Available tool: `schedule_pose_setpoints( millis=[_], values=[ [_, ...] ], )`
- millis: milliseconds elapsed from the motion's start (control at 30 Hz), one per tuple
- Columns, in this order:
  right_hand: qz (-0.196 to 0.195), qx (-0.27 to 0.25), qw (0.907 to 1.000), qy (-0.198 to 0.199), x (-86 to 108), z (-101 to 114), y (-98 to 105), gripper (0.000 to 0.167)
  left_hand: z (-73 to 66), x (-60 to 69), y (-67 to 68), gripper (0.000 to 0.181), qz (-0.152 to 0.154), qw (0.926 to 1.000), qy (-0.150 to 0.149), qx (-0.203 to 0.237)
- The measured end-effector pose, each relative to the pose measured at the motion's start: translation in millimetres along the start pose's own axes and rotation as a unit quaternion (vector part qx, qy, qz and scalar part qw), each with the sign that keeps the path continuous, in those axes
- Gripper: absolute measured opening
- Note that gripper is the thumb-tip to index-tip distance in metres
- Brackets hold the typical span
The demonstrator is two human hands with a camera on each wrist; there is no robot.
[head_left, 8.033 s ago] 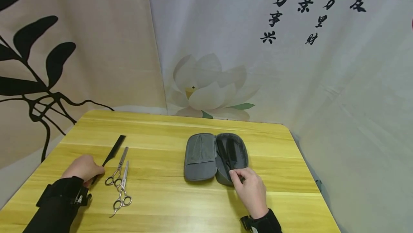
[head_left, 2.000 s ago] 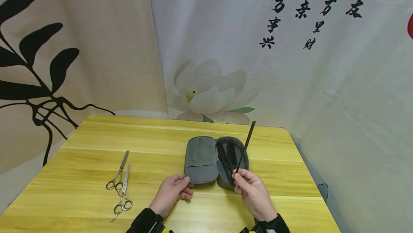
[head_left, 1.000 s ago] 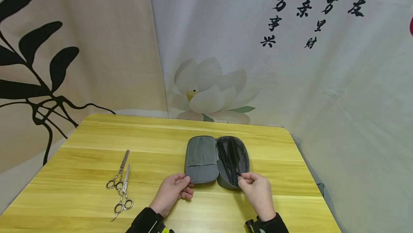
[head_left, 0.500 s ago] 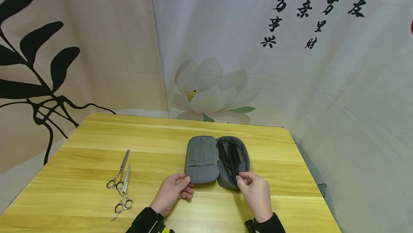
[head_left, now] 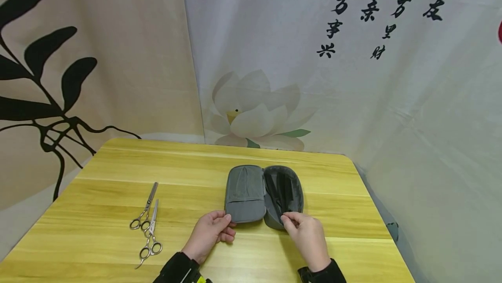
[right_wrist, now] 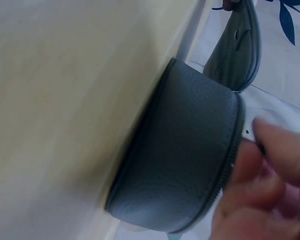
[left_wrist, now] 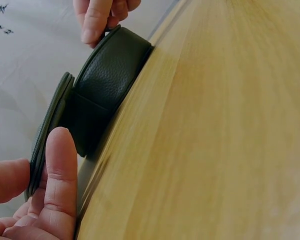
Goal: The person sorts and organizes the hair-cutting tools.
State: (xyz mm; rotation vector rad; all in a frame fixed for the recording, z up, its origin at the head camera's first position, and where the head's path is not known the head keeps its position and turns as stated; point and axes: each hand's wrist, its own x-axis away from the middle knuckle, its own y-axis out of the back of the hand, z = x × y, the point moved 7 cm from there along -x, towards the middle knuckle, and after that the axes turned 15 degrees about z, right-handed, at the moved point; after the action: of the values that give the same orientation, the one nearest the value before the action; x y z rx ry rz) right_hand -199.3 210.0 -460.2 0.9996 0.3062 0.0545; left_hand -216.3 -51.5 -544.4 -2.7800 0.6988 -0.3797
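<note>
A grey zip case [head_left: 245,211] lies unfolded on the table. My left hand [head_left: 209,233] pinches the near edge of its flat lid between thumb and fingers; the left wrist view shows the thumb [left_wrist: 10,180] on one side of it. In the case's deep half, black combs [head_left: 285,189] and other dark tools lie close together, hard to tell apart. My right hand [head_left: 307,235] is at that half's near rim, thumb and forefinger pinching the dark end of a comb, mostly hidden by the fingers. In the right wrist view, the case's outer wall [right_wrist: 185,145] stands beside the fingers.
Two pairs of metal scissors lie on the left of the wooden table [head_left: 196,165]: thinning scissors [head_left: 144,213] farther off, and plain scissors [head_left: 150,235] nearer. A printed cloth backdrop [head_left: 255,56] hangs behind the table's far edge.
The comb on the left beside my left hand passed to my right hand, which lowered it from upright into the case. My left hand moved to the lid. Lately the right hand shifted slightly left.
</note>
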Motion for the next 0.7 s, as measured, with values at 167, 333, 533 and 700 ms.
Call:
schedule_pose_setpoints(
  millis=[167, 333, 533, 700],
  values=[
    [0.034, 0.013, 0.9989, 0.029, 1.8, 7, -5, 0.012, 1.0, -0.3, 0.4, 0.051, 0.000, 1.0000, 0.002, 0.001],
    [0.044, 0.018, 0.9977, 0.048, 4.0, 11, -9, 0.016, 0.6, 1.4, 0.9, 0.053, 0.000, 1.0000, 0.001, 0.001],
    [-0.015, 0.063, 0.9931, 0.098, 7.0, 16, -5, 0.016, 1.4, 0.9, 2.1, 0.055, 0.004, 1.0000, 0.002, 0.001],
    [-0.052, 0.093, 0.9858, 0.130, 8.7, 22, -1, 0.019, 1.2, 1.5, 1.8, 0.056, 0.003, 1.0000, 0.000, 0.000]
  ],
)
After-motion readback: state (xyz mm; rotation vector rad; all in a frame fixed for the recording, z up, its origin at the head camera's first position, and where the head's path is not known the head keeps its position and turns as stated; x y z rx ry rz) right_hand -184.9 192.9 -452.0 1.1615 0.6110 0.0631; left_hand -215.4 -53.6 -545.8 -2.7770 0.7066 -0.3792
